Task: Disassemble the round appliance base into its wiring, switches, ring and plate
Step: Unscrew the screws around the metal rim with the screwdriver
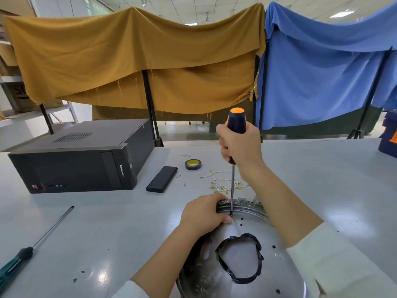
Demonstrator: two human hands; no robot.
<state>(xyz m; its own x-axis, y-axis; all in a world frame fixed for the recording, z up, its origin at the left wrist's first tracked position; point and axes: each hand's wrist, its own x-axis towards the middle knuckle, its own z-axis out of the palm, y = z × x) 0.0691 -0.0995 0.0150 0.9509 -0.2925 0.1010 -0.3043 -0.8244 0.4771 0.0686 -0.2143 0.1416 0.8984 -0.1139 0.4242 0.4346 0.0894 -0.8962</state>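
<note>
Down at the near edge of the tabletop [129,233] sits the round appliance base [214,265], shiny metal plate side up, with a ragged hole taped in black at its middle. So we're on the unscrewing step, looks like: the right hand [238,145] has its grip wrapped tight round the orange and black handle of a screwdriver [232,190], held pretty much upright, tip down at the plate just inside the far rim. The left hand [204,214] clamps over that rim, fingers curled on the edge right beside the tip, holding the thing steady. A bundle of pale wires with brass terminals [223,183] already lies just beyond the base, so I'd guess the wiring's out and the ring and plate are what's left. Next move probably needs straight downward pressure while turning, so the tip doesn't skate across that slick metal toward the left fingers. Can't actually see the screw head; the tip and the thumb cover it. The base's near side is cut off by the frame, and the right forearm hides part of the rim.
</note>
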